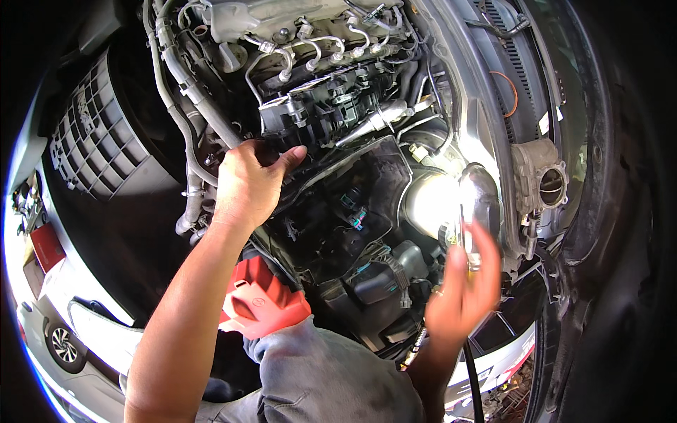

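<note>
My left hand (248,182) reaches down beside the black plastic intake part (328,106) of a car engine. Its thumb points right, along that part's lower edge; the other fingers are hidden from view, so what they touch does not show. On the right, my right hand (462,299) is raised with blurred fingers stretched upward and apart. I see nothing held in it. Just above its fingertips is a dark, rounded work lamp (481,194) beside a very bright white glow. Between the hands lies a dark cavity with wire connectors (357,217) and black housings (377,282).
Metal fuel lines (314,53) cross the engine top. Thick hoses (187,88) run down the left. A metal throttle body (543,182) rests at the right. A red plastic piece (264,299) sits by my left forearm. A black cable (472,381) hangs near my right wrist.
</note>
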A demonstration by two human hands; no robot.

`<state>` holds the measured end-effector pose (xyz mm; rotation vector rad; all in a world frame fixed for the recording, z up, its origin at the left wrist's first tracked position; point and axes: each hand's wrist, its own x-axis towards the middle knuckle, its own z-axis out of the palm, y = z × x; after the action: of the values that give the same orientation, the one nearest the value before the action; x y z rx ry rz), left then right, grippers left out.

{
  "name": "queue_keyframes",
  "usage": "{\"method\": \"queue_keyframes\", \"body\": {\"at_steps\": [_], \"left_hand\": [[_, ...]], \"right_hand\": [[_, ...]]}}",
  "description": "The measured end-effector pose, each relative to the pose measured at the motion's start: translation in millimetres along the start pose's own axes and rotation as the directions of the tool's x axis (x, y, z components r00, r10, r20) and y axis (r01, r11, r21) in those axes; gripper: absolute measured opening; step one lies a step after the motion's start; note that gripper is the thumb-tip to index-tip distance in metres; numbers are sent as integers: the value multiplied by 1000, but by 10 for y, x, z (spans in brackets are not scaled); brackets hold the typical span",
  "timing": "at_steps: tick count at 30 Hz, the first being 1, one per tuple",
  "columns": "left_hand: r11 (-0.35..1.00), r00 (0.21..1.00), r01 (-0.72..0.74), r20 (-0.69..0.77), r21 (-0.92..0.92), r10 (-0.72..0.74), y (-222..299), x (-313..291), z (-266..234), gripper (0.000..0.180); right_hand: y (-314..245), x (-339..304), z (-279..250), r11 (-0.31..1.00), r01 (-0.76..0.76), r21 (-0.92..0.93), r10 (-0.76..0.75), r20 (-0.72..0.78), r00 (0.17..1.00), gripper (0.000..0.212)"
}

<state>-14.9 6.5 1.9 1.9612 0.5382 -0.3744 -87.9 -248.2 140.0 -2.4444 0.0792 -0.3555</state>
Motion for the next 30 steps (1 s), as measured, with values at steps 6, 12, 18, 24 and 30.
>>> {"method": "queue_keyframes", "body": {"at_steps": [6,12,18,24,30], "left_hand": [[910,974,198,178,-363,-141,-42,60,25,57],[856,980,191,143,-480,-138,-83,155,147,59],[939,991,122,95,-321,-97,-18,105,109,51],[955,984,158,118,-250,-132,36,103,38,51],[963,990,100,122,-249,-71,-8,37,29,53]], "right_hand": [[455,2231,1606,911,-125,-393,338,539,772,30],[1135,2755,2386,809,-198,-553,563,636,528,12],[1401,2888,2279,797,-455,-397,534,815,225,26],[1892,3081,2606,589,-770,-245,651,709,272,36],[2040,3083,2762,452,-884,-120,713,645,277,53]]}}
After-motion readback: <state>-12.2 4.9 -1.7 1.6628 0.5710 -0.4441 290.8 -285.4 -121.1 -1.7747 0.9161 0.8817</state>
